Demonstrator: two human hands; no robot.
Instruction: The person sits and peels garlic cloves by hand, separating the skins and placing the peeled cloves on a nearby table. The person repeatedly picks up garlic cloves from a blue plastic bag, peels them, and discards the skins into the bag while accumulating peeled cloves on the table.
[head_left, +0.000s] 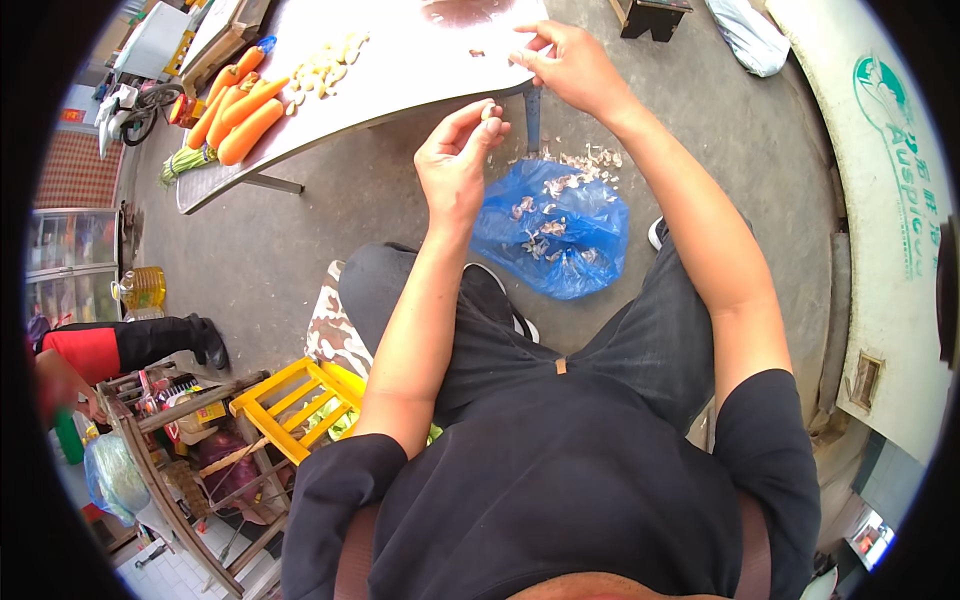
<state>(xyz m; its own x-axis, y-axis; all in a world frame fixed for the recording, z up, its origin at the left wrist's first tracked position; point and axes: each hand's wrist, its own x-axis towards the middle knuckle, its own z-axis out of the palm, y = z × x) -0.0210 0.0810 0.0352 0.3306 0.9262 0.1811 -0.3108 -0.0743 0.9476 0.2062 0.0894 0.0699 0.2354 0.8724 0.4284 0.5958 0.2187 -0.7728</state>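
Note:
Between the thumb and fingertips of my left hand (455, 161) is a small pale garlic clove (487, 112), held just off the near edge of the table (420, 71). My right hand (574, 67) hovers by the table's right corner, thumb and forefinger apart, with nothing visible between them. A small brown scrap (476, 53) lies on the tabletop to its left. Farther left is a loose pile of peeled garlic cloves (322, 71). Below my hands, a blue plastic bag (592, 217) is spread on the floor, with papery garlic skins (553, 227) on it.
Several carrots (251, 131) and a bundle of green stalks (187, 161) lie at the table's left end. A yellow slatted crate (300, 405) stands by my left elbow, beside a cluttered wooden rack (150, 480). Another person's leg (150, 349) shows at left. A white panel (885, 225) borders the right.

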